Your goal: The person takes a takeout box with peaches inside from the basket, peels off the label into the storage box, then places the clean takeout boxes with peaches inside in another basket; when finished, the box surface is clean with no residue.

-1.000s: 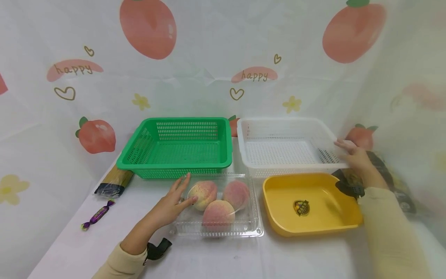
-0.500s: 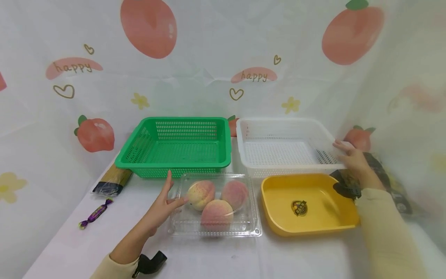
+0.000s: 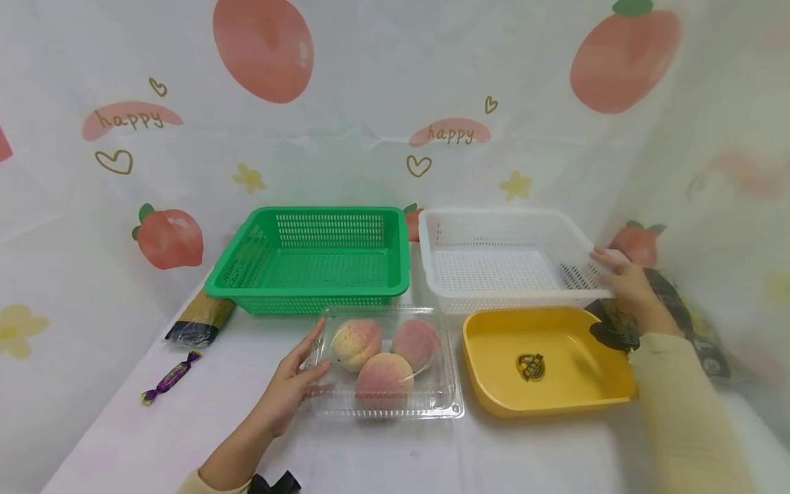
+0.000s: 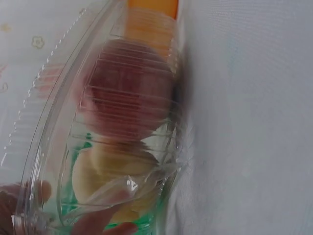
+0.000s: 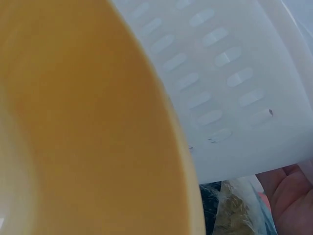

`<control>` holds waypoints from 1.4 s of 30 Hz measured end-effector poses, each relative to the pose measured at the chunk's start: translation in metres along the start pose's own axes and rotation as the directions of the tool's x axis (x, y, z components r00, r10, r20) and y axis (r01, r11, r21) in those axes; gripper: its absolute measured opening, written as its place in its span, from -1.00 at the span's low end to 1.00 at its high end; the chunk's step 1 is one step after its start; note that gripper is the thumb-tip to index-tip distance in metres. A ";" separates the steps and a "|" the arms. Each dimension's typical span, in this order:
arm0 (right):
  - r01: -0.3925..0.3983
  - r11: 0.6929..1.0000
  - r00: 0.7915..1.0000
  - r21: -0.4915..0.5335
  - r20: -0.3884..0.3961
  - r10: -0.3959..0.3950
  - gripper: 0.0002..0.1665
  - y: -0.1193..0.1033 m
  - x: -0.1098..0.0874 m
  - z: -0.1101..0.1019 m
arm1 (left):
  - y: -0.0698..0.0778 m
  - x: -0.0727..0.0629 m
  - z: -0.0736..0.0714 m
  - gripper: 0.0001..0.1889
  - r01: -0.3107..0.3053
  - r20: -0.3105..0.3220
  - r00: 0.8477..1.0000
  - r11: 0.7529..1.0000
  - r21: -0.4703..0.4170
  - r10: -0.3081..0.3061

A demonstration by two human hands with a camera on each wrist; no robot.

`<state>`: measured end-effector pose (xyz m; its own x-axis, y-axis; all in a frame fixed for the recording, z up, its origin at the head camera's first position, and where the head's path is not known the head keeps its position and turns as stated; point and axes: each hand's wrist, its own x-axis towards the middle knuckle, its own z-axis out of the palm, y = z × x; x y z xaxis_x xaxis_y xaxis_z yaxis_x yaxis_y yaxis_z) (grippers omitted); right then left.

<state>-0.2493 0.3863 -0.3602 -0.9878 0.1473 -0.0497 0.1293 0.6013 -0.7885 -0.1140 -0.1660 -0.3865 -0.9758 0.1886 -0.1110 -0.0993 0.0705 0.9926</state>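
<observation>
In the head view, a clear plastic clamshell box (image 3: 455,384) with three peaches (image 3: 385,377) lies at the table's middle. My left hand (image 3: 285,391) grips its left side, the thumb near the lid's corner. Through the plastic, the left wrist view shows two peaches (image 4: 129,90) and part of the left hand's fingers (image 4: 95,220). At the right, my right hand (image 3: 632,291) holds the right rim of a white plastic basket (image 3: 512,298). Its palm (image 5: 291,200) shows just below the basket's rim in the right wrist view; most of its fingers are hidden there.
A green basket (image 3: 308,303) stands at the back left. The yellow basin (image 3: 592,384) sits in front of the white basket. At the left lie a wrapped candy (image 3: 171,377) and a brown packet (image 3: 200,321). More dark packets (image 3: 673,295) are partly behind the right arm.
My left hand drew back left from over the box, then came in against its left side and took hold. The right hand stays at the white basket's rim.
</observation>
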 end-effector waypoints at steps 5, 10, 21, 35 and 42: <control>-0.001 1.000 1.000 0.008 0.002 0.001 -0.34 -0.002 0.000 -0.001 | 0.000 0.000 0.002 -0.36 -0.024 -0.044 0.999 1.000 -0.017 0.024; -0.008 1.000 1.000 0.003 -0.007 0.008 -0.35 -0.002 -0.001 -0.001 | 0.003 -0.004 0.000 -0.37 -0.025 -0.067 0.998 0.998 -0.058 0.021; -0.036 0.999 0.999 0.025 -0.028 0.036 -0.35 0.000 0.001 0.003 | 0.015 -0.023 -0.009 -0.36 -0.118 -0.034 0.993 0.983 -0.138 0.114; -0.030 0.999 0.999 0.044 -0.023 0.031 -0.34 0.004 0.001 0.004 | 0.064 -0.008 0.001 -0.37 -0.240 0.055 0.966 0.955 -0.174 0.252; -0.036 0.998 0.999 0.055 -0.016 0.037 -0.35 0.002 0.002 0.003 | 0.089 0.021 0.022 -0.38 -0.217 0.046 0.972 0.955 -0.202 0.231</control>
<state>-0.2509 0.3856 -0.3639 -0.9809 0.1817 -0.0690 0.1598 0.5516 -0.8187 -0.1394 -0.1341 -0.3022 -0.9622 0.2450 0.1186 0.0772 -0.1719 0.9821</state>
